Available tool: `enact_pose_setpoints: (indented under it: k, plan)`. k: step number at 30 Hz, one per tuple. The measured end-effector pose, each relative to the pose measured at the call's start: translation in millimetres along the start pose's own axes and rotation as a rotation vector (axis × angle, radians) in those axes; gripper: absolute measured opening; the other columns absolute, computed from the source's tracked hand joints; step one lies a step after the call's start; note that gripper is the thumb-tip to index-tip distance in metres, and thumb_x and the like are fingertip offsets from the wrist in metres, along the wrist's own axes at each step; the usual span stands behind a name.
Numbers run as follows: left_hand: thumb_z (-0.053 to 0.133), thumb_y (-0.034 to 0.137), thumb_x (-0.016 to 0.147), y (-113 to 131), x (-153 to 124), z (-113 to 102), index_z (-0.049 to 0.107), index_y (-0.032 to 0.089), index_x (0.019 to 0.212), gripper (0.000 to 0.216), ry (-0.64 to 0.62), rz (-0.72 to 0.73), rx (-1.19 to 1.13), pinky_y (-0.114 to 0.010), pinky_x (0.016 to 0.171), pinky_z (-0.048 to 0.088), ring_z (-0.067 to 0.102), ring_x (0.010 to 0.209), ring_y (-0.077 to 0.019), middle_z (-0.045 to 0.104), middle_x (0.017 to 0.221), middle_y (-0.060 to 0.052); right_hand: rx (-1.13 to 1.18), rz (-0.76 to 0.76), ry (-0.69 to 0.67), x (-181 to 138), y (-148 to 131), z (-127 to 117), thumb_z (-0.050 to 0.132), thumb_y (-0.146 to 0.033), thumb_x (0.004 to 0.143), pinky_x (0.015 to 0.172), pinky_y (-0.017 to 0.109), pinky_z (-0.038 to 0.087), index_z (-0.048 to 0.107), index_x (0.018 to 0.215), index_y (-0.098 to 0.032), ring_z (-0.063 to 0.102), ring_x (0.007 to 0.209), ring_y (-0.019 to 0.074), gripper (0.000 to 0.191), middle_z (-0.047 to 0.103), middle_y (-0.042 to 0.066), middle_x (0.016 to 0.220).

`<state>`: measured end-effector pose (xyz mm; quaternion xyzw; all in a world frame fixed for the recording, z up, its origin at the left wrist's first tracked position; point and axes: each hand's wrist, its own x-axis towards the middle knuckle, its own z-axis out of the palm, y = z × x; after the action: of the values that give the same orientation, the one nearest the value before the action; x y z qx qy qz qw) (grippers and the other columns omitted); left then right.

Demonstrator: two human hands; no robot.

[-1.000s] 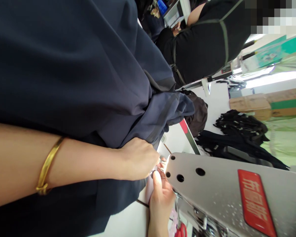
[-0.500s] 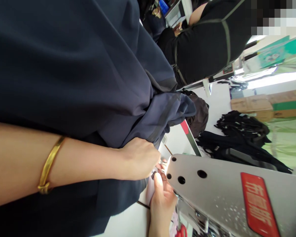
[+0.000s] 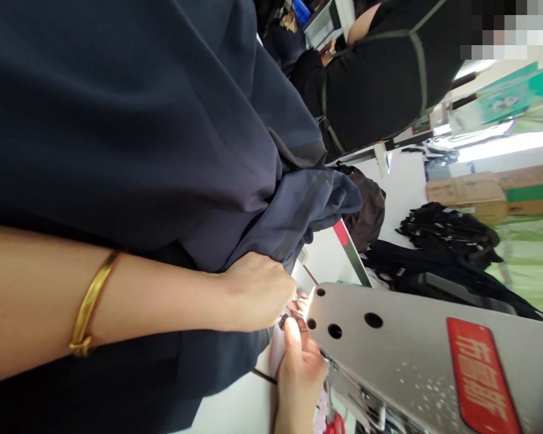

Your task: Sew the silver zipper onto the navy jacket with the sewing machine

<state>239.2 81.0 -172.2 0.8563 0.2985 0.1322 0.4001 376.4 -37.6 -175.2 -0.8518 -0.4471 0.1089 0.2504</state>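
Note:
My left hand (image 3: 253, 292), with a gold bracelet (image 3: 88, 307) on the wrist, is closed in a fist on a bunch of dark navy fabric (image 3: 163, 120) that fills the left of the view. My right hand (image 3: 298, 374) comes up from the bottom edge. Its thumb and fingers are pinched together at the needle end of a grey sewing machine (image 3: 411, 355), right under my left fist. What the right fingers hold is hidden. The machine head carries a red label (image 3: 482, 377).
A co-worker in a black top (image 3: 380, 78) sits beyond the fabric. A brown cloth bundle (image 3: 368, 208), a heap of black garments (image 3: 447, 232) and a cardboard box (image 3: 479, 190) lie further off. A red scissor handle (image 3: 332, 427) shows on the white table (image 3: 239, 410).
Both hands keep their grip at the needle end. Only the view has drifted slightly.

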Motion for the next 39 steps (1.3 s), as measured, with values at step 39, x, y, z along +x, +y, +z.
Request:
enact_pose_setpoints:
  k: [39]
  plan:
    - [0.055,0.008,0.062,2.2,-1.8,-0.4,0.056,0.015,0.054,0.011,0.036,0.004,0.025,-0.025,0.042,0.035,0.061,0.055,-0.0220,0.064,0.058,-0.005,-0.137,0.044,0.072,6.4,28.9,-8.4,0.058,-0.051,0.068,0.089,0.040,0.042,0.070,0.083,-0.011,0.058,0.098,0.0308,0.044,0.069,0.012,0.085]
